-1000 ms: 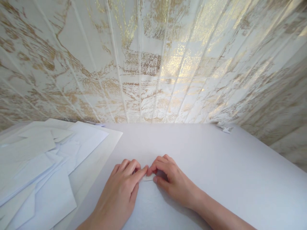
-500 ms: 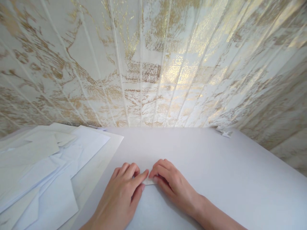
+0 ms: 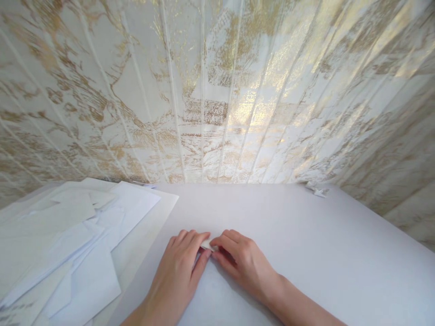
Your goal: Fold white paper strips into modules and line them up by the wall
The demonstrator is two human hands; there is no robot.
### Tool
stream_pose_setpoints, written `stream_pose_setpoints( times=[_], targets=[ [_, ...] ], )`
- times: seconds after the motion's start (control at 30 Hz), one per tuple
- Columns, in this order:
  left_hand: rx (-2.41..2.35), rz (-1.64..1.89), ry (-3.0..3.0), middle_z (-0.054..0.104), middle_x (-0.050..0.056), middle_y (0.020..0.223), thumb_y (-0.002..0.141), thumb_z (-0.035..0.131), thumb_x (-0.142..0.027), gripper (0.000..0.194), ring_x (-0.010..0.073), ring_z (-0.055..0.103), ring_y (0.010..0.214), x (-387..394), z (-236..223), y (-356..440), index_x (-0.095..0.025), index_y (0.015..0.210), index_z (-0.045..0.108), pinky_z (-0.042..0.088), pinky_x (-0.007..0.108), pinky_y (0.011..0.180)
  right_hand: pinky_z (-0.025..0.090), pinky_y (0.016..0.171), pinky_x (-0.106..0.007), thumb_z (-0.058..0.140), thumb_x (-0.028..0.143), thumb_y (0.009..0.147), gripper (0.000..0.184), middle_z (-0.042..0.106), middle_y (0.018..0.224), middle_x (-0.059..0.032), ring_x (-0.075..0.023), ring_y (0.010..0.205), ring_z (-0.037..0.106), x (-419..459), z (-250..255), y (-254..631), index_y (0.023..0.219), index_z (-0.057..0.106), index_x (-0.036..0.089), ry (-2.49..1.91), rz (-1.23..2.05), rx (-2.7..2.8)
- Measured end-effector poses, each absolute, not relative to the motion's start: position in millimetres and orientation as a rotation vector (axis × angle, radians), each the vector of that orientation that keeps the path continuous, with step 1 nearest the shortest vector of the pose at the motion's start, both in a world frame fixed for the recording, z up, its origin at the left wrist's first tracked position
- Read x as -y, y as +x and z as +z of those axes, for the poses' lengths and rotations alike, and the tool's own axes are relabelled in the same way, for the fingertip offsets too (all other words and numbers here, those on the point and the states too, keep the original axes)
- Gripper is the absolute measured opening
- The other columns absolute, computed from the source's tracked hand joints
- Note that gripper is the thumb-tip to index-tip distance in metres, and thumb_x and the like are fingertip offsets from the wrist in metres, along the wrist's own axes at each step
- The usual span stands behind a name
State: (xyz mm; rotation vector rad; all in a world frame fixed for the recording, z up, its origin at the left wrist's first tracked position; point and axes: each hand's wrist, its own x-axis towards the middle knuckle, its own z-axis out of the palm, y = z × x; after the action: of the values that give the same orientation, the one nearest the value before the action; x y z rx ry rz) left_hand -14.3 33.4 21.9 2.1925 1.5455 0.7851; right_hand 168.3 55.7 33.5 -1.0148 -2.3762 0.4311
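Between my two hands, a small folded piece of white paper (image 3: 208, 245) is held just over the white table. My left hand (image 3: 185, 256) grips its left end, thumb below and index finger above. On the other end, the thumb and fingertips of my right hand (image 3: 238, 253) pinch the paper. Much of the paper is hidden behind the fingers, so its full shape cannot be made out.
A loose pile of white paper sheets (image 3: 95, 280) covers the left side of the table (image 3: 306, 253). Small folded paper pieces (image 3: 318, 191) lie at the back right corner. Behind the table rises a white and gold patterned wall covering (image 3: 210, 90).
The folded paper, pressed flat on the table before, is now tilted up between my thumbs and fingers. The camera view has shifted slightly.
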Motion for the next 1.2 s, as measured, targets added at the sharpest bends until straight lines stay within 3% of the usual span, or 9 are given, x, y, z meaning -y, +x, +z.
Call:
stream_pose_setpoints(
  times=[0.27, 0.43, 0.53, 0.7, 0.9, 1.0, 1.1, 1.2],
  targets=[
    [-1.655, 0.914, 2.079, 0.066, 0.011, 0.098, 0.094, 0.035, -0.021, 0.037, 0.0274, 0.06, 0.09, -42, 16, 4, -0.012, 0.126, 0.051, 0.046, 0.049, 0.084, 0.043, 0.061, -0.025, 0.05, 0.003, 0.085, 0.028, 0.069, 0.085, -0.0059, -0.0177, 0.067, 0.062, -57, 33, 152, 0.108, 0.061, 0.015, -1.125, 0.443, 2.289],
    [-1.609, 0.937, 2.072, 0.065, 0.01, 0.098, 0.089, 0.04, -0.02, 0.039, 0.0286, 0.058, 0.089, -43, 13, 6, -0.016, 0.126, 0.053, 0.044, 0.05, 0.085, 0.039, 0.055, -0.022, 0.049, 0.007, 0.085, 0.032, 0.065, 0.069, 0.0009, -0.0139, 0.054, 0.057, -60, 32, 157, 0.111, 0.061, 0.018, -1.169, 0.545, 2.199],
    [-1.576, 0.937, 2.0, 0.065, 0.006, 0.093, 0.089, 0.041, -0.021, 0.037, 0.0252, 0.06, 0.086, -41, 18, 4, -0.02, 0.125, 0.05, 0.046, 0.045, 0.082, 0.038, 0.054, -0.02, 0.049, 0.011, 0.087, 0.029, 0.058, 0.06, 0.0056, -0.011, 0.048, 0.051, -60, 30, 162, 0.11, 0.063, 0.021, -1.164, 0.652, 2.091],
    [-1.462, 0.91, 1.762, 0.068, -0.002, 0.086, 0.1, 0.034, -0.036, 0.028, 0.0161, 0.064, 0.079, -40, 34, -2, -0.024, 0.124, 0.042, 0.048, 0.029, 0.072, 0.04, 0.047, -0.018, 0.037, 0.015, 0.093, 0.028, 0.052, 0.06, 0.005, -0.0097, 0.047, 0.048, -63, 27, 167, 0.102, 0.064, 0.019, -1.104, 0.822, 1.85],
    [-1.125, 0.961, 1.278, 0.069, 0.0, 0.091, 0.097, 0.039, -0.055, 0.042, 0.0169, 0.064, 0.084, -34, 41, 3, -0.022, 0.124, 0.044, 0.047, 0.031, 0.082, 0.041, 0.048, -0.019, 0.042, 0.013, 0.087, 0.027, 0.06, 0.072, 0.0, -0.0093, 0.052, 0.049, -62, 29, 168, 0.077, 0.067, 0.019, -0.973, 0.886, 1.746],
    [-1.018, 0.91, 1.251, 0.068, 0.002, 0.097, 0.095, 0.048, -0.049, 0.04, 0.0182, 0.065, 0.088, -27, 36, 12, -0.022, 0.124, 0.044, 0.051, 0.031, 0.079, 0.042, 0.054, -0.021, 0.042, 0.009, 0.086, 0.027, 0.058, 0.073, 0.0008, -0.0095, 0.054, 0.051, -61, 28, 167, 0.078, 0.065, 0.019, -0.956, 0.886, 1.748],
    [-1.013, 0.926, 1.287, 0.064, 0.006, 0.107, 0.093, 0.051, -0.037, 0.035, 0.0191, 0.064, 0.091, -25, 25, 17, -0.022, 0.124, 0.043, 0.053, 0.027, 0.065, 0.043, 0.061, -0.022, 0.042, 0.007, 0.084, 0.027, 0.059, 0.073, 0.0011, -0.0113, 0.063, 0.055, -60, 26, 167, 0.078, 0.065, 0.02, -0.955, 0.892, 1.789],
    [-0.997, 0.973, 1.289, 0.062, 0.005, 0.101, 0.093, 0.049, -0.029, 0.032, 0.0191, 0.064, 0.092, -28, 18, 15, -0.022, 0.123, 0.043, 0.052, 0.026, 0.063, 0.042, 0.061, -0.021, 0.041, 0.008, 0.089, 0.027, 0.059, 0.074, 0.0015, -0.0115, 0.064, 0.054, -58, 26, 169, 0.088, 0.065, 0.02, -0.98, 0.907, 1.802]
  ],
)
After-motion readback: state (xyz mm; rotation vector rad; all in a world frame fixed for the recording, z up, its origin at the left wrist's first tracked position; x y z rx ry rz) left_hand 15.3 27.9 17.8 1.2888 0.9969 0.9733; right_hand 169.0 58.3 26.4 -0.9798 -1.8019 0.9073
